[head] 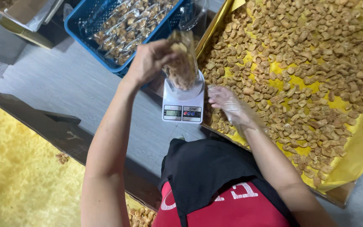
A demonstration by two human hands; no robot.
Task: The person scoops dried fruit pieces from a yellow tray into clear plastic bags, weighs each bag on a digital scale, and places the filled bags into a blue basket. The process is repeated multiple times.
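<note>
My left hand [150,59] grips the top of a clear plastic bag [182,63] filled with golden-brown fried snack pieces. The bag stands on a small white digital kitchen scale [183,110] on the grey floor. My right hand [227,101], in a thin clear plastic glove, rests on the snack pieces at the left edge of a large tray lined with yellow paper [353,147], just right of the scale. Its fingers are curled among the pieces; I cannot tell whether they hold any.
A blue plastic crate [80,23] with several filled clear bags stands behind the scale. A dark wooden rail [47,126] edges another yellow-lined surface [17,176] at the lower left. A cardboard box [22,17] sits at the top left.
</note>
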